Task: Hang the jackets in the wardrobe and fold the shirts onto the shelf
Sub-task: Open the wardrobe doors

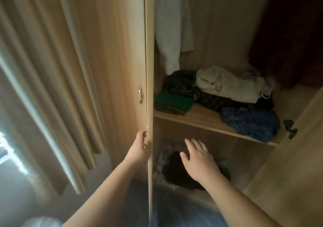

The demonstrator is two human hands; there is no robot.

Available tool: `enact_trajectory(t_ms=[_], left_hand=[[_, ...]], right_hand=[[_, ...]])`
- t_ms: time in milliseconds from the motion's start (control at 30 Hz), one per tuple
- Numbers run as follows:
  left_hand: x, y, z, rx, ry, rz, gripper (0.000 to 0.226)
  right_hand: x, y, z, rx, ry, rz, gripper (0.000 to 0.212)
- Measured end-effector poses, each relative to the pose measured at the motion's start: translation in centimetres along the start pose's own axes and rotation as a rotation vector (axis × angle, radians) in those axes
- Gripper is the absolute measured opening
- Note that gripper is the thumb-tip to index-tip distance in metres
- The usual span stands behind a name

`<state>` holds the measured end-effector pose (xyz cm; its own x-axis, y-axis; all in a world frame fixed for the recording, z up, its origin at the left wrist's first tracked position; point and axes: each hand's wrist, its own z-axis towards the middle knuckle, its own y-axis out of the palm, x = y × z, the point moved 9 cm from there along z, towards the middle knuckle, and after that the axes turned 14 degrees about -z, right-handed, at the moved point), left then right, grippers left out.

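The wardrobe stands open in front of me. My left hand (140,148) grips the edge of its left door (150,69), near a small metal handle. With fingers spread and nothing in it, my right hand (198,158) hovers over a dark heap of clothes (176,172) in the lower compartment. On the shelf (201,118) lie a folded green garment (173,101), a dark patterned bundle (181,83), a cream bag or garment (229,85) and a crumpled blue garment (250,122). A white garment (172,27) hangs top left, a dark red one (290,34) top right.
Beige curtains (52,69) hang to the left beside a bright window (7,150). The right wardrobe door (297,165) stands open at the right with a dark hinge (290,128). Blue fabric (174,209) lies below, between my arms.
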<state>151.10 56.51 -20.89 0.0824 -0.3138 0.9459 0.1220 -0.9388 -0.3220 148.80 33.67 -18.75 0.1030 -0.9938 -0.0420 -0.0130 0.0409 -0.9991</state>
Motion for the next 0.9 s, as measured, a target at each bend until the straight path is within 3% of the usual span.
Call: enact_trajectory(t_ms=[167, 333, 433, 567, 900], left_hand=[[-3.0, -4.6, -2.6, -0.037, -0.068, 0.128, 0.080], [-5.9, -4.8, -7.1, -0.122, -0.080, 0.349, 0.074], [-5.7, -2.8, -9.8, -0.238, 0.007, 0.558, 0.069], [-3.5, 2.4, -12.7, -0.347, 0.218, 0.644, 0.066], [1.7, 22.7, -29.5, -0.832, 0.502, 0.725, 0.067]], right_hand=[[-3.6, -0.3, -2.4, 0.005, -0.048, 0.002, 0.064], [-5.4, -0.3, -5.8, 0.026, -0.009, 0.014, 0.063], [-5.0, 0.2, -8.9, 0.037, 0.058, 0.017, 0.063], [-1.8, 2.0, -14.6, 0.024, 0.205, 0.015, 0.062], [13.0, 3.5, -38.8, 0.046, 0.703, 0.015, 0.060]])
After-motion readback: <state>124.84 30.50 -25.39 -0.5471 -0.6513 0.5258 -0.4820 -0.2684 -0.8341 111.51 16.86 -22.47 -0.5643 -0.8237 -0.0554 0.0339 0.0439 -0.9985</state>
